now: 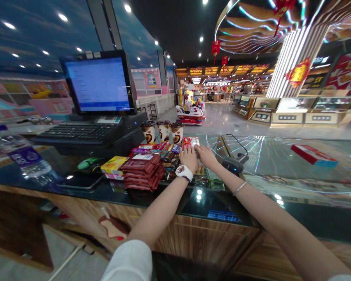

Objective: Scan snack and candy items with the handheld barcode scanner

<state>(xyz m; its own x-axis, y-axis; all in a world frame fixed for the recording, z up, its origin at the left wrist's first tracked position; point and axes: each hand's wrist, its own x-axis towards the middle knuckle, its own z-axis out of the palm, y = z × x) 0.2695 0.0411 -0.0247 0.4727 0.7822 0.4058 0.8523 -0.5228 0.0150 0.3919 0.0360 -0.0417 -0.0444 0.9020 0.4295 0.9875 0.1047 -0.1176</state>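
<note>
A small red-and-white box point(190, 141) lies at the back of a group of packaged snacks on the counter. My left hand point(189, 159), with a white watch at the wrist, rests on its near part, fingers stretched forward. From the right, my right hand point(207, 156) reaches to the box's near right edge, its fingers extended. A bracelet circles that forearm. Left of my hands are colourful snack bars point(169, 154) and a stack of dark red packets point(143, 169). A yellow box point(114, 166) is beside the stack. My palms hide some items beneath.
Three lidded paper cups point(163, 132) stand behind the snacks. A monitor point(99, 84), keyboard point(76, 132), phone point(81, 180) and water bottle point(26, 158) are to the left. Right are a black scanner point(233, 165) with a cable and a red-and-blue box point(314, 155) on the glass counter.
</note>
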